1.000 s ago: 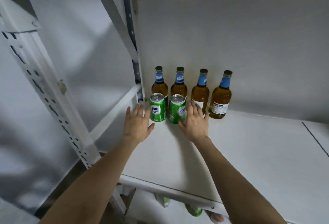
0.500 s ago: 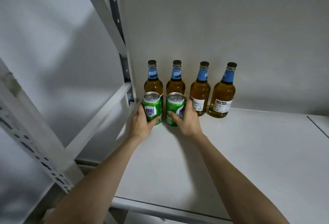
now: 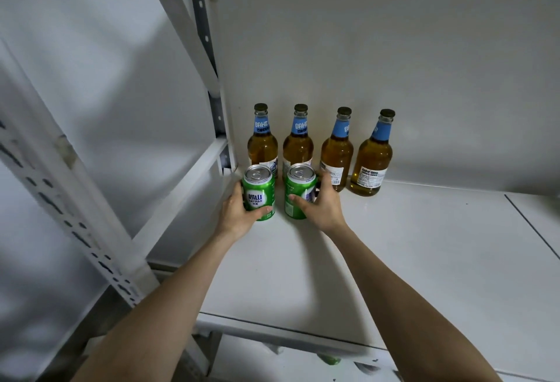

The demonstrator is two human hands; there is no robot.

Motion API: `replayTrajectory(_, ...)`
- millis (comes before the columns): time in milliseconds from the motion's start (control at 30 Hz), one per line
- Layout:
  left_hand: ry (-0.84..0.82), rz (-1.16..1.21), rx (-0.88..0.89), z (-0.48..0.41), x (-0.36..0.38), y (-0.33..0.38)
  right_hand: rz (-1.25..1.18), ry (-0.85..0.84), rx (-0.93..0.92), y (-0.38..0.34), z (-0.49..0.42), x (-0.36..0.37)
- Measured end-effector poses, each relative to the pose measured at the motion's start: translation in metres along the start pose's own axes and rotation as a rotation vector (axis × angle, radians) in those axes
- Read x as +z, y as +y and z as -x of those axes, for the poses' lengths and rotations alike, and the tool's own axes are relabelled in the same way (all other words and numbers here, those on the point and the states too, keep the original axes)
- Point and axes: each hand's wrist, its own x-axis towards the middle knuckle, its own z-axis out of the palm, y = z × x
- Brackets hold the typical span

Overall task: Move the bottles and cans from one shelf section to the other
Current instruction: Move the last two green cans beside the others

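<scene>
- Green cans, two of them, stand upright side by side on the white shelf board [image 3: 394, 260], near its back left corner. We have the head view only.
- Left can [image 3: 258, 196]: label faces us and the silver pull-tab top is visible. The left hand [image 3: 239, 215] grips it, thumb across the lower front and fingers wrapped round the far left side. We cannot tell whether its base is on the board or just lifted.
- Right can [image 3: 298, 192]: just beside the left can, with a narrow gap between them. The right hand [image 3: 322, 205] grips it, thumb on the front and fingers curled round the right side and back.
- Four amber glass bottles stand upright in a row against the back panel [image 3: 394, 48], behind the cans. All have dark caps and blue neck labels.
- First bottle [image 3: 262, 146] is directly behind the left can, and second bottle [image 3: 298, 148] is behind the right can.
- Third bottle [image 3: 337, 154] is just beyond the right hand's fingers; we cannot tell if they touch.
- Fourth bottle [image 3: 372, 163] is furthest right, apart from both hands.
- A grey perforated post [image 3: 209, 63] rises at the back left corner, and a white slotted upright [image 3: 75, 199] stands nearer us on the left.
- A dark seam [image 3: 530, 224] crosses the board at far right.
- A green scrap [image 3: 328, 360] shows below the front edge; we cannot identify it.
</scene>
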Motion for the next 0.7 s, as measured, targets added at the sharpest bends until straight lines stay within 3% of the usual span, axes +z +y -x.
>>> replayTrajectory(467, -0.307, 0.064, -0.106, 0.086, -0.035, 0.019, -0.06, -0.1, 0.207, -0.022, 0.082, -0.035)
replayTrajectory(700, -0.354, 0.088, -0.121, 0.12, -0.043, 0.043, -0.174, -0.075, 0.27, -0.024, 0.119, -0.059)
